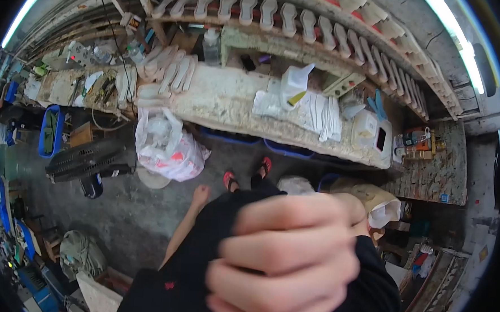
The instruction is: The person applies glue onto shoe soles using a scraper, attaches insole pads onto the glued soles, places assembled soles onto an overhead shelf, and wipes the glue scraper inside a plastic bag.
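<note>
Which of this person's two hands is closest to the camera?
The right hand: it looms large and slightly blurred, curled in front of the dark clothing, while the left hand looks far smaller.

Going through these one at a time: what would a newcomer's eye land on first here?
Probably the right hand, blurred and huge in the lower middle, its fingers curled close to the camera. Next, the long row of pale sole-shaped pieces curving along the shelf at the top. Then the bulging white-and-pink plastic bag before the workbench, left of centre.
</note>
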A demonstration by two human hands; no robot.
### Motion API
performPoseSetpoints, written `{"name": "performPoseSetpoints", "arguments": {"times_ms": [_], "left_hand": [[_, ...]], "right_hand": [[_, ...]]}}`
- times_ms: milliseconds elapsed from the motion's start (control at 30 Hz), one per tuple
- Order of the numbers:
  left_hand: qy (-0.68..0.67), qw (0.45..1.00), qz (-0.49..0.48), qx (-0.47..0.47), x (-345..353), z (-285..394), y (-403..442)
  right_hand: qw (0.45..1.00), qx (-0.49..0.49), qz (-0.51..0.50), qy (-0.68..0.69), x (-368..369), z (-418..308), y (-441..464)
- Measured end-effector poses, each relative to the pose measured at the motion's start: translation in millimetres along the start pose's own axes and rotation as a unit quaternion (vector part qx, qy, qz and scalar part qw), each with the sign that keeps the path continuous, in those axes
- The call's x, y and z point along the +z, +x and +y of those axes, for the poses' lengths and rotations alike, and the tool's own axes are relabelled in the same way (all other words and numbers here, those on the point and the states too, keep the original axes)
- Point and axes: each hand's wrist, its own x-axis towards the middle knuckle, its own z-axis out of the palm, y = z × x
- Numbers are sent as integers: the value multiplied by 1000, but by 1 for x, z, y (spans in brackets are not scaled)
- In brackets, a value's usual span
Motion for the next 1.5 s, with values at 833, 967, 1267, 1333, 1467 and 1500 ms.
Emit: {"name": "performPoseSetpoints", "arguments": {"times_ms": [833,967,1267,1333,1467,1500], "left_hand": [[175,981,56,-54,27,-1,-4],[145,987,57,-35,39,38,-14],[60,990,84,-100,78,125,-5],[48,990,61,-114,81,152,4],[-40,985,64,-156,86,147,27],[-114,978,64,-162,86,143,30]], "right_hand": [[709,633,-2,-311,-180,320,-526],[691,658,67,-292,-195,324,-506],[670,720,-3,-179,-223,233,-544],[690,704,-59,-154,-197,241,-552],[667,718,-150,-135,-169,255,-567],[645,706,-241,-164,-169,264,-566]]}}
